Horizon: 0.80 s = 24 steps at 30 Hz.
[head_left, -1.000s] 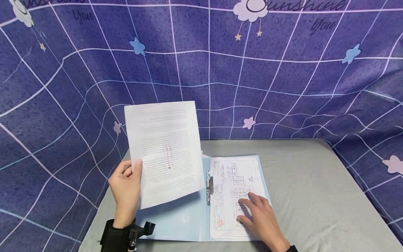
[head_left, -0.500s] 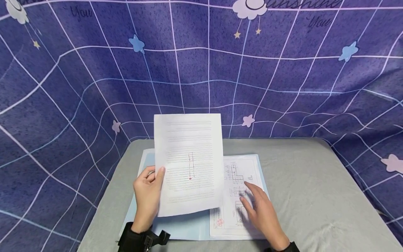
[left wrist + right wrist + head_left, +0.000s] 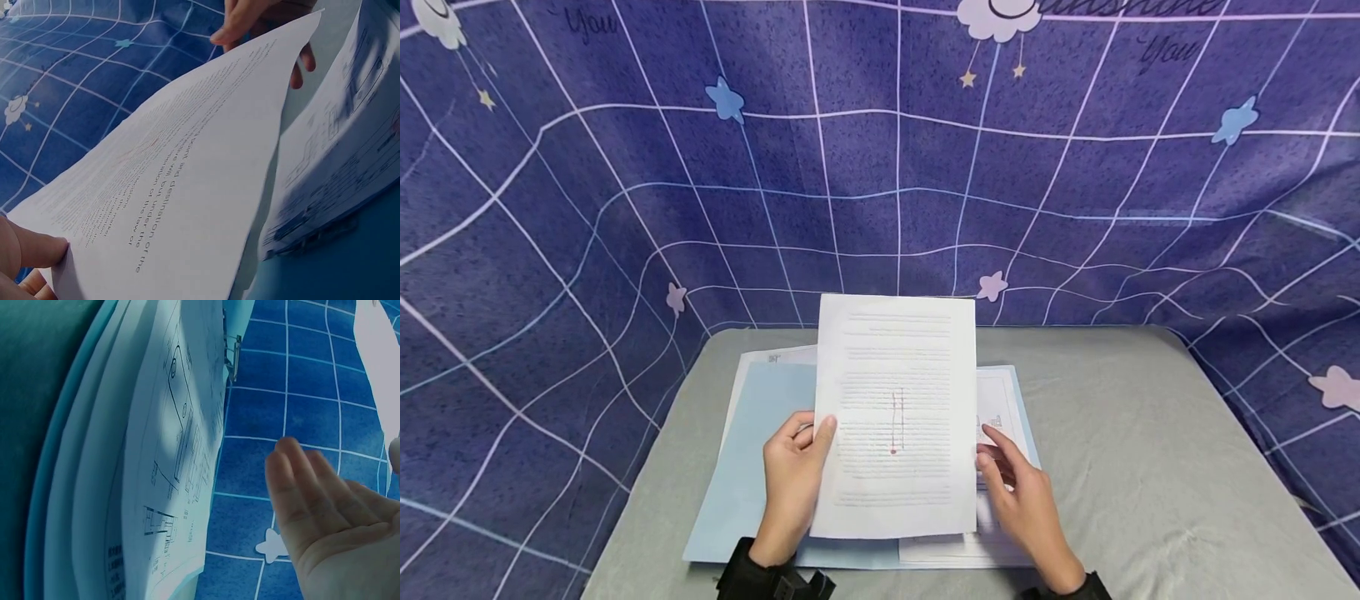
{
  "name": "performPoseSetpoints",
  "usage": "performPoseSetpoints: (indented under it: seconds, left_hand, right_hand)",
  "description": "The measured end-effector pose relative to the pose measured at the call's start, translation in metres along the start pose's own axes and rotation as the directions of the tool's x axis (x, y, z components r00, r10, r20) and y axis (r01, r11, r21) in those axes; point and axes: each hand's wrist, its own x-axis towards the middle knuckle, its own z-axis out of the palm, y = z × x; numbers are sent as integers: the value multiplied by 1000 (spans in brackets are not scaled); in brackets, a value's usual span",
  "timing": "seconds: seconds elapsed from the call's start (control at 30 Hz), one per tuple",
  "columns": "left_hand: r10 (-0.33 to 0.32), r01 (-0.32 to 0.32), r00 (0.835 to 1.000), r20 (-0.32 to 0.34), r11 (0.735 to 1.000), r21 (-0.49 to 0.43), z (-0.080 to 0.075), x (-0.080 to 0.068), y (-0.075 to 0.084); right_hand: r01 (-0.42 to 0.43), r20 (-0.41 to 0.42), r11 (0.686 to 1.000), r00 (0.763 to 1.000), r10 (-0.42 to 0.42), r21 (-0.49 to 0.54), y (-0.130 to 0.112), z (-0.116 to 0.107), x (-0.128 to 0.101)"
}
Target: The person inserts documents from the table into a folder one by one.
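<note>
Printed sheet (image 3: pixel 897 417) above blue folder (image 3: pixel 760 467) on grey table (image 3: pixel 1135 467).

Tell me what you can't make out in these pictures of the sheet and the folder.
- Head view: the sheet held by the left hand hides the folder's clip and most of the drawing page.
- Head view: the sheet's print is too small to read.
- Left wrist view: the drawing page is blurred.
- Right wrist view: the right hand is cut off by the frame edge.

Right of the folder (image 3: pixel 752 467) the table (image 3: pixel 1150 467) lay bare, giving a hand free passage. Over the folder's middle, a raised sheet (image 3: pixel 898 417) blocked the way; the backdrop (image 3: pixel 880 183) closed off behind.
</note>
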Motion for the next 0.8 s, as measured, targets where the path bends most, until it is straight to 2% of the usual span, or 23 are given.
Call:
performPoseSetpoints:
  seconds: [0.33,0.6,0.8]
  left_hand:
    - [-17,19,999,46,999,-28,9,0,-12]
    - [-30,33,998,60,999,-38,13,-3,-19]
    - [-36,38,998,59,999,-23,15,-4,-21]
  right_hand:
    - [-28,-52,1000,998,28,10,-3,5,0]
    - [-155,-58,986,986,159,69,-5,5,-2]
    - [-186,-66,977,979,194,101,-6,5,-4]
